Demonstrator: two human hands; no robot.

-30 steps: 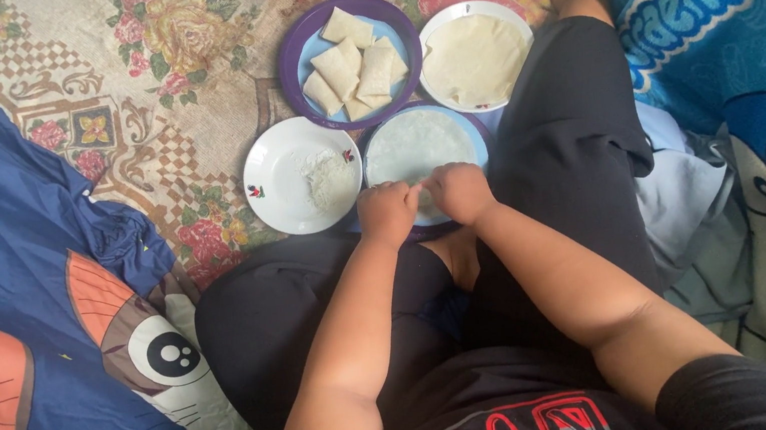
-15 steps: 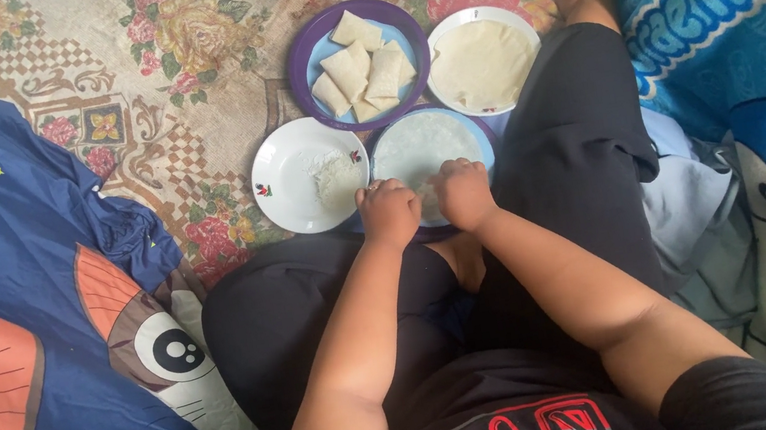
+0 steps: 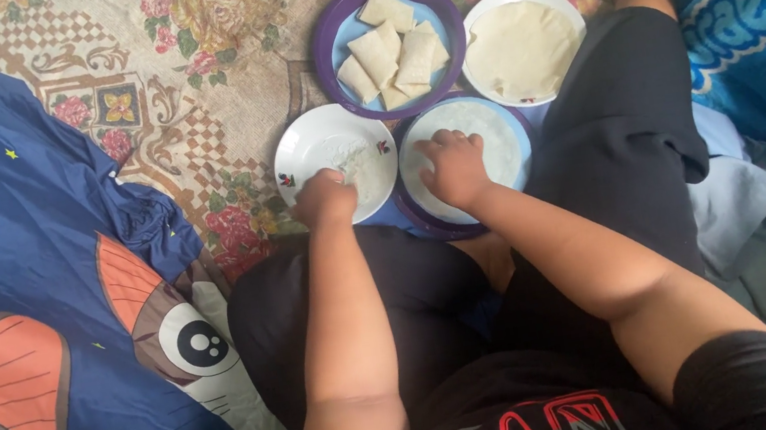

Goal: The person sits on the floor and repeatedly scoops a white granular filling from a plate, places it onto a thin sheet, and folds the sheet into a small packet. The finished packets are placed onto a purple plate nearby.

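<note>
Wrapper sheet (image 3: 482,134), thin, pale, round, lies flat on the near purple-rimmed plate (image 3: 518,139), middle of the scene. We count four plates: that one, a small white plate (image 3: 317,144) just left of it with a whitish smear, a far purple plate (image 3: 327,41) with folded parcels (image 3: 394,52), about six, and a far-right white plate (image 3: 475,19) holding a stack of plain sheets (image 3: 520,48). Two hands. Our right hand (image 3: 455,169) sits on the sheet's near-left part, fingers curled and pressing down, the sheet spreading right and far of the fingertips. Our left hand (image 3: 325,198) rests at the small white plate's near edge, fingers bunched narrow; we cannot tell if it holds anything.
</note>
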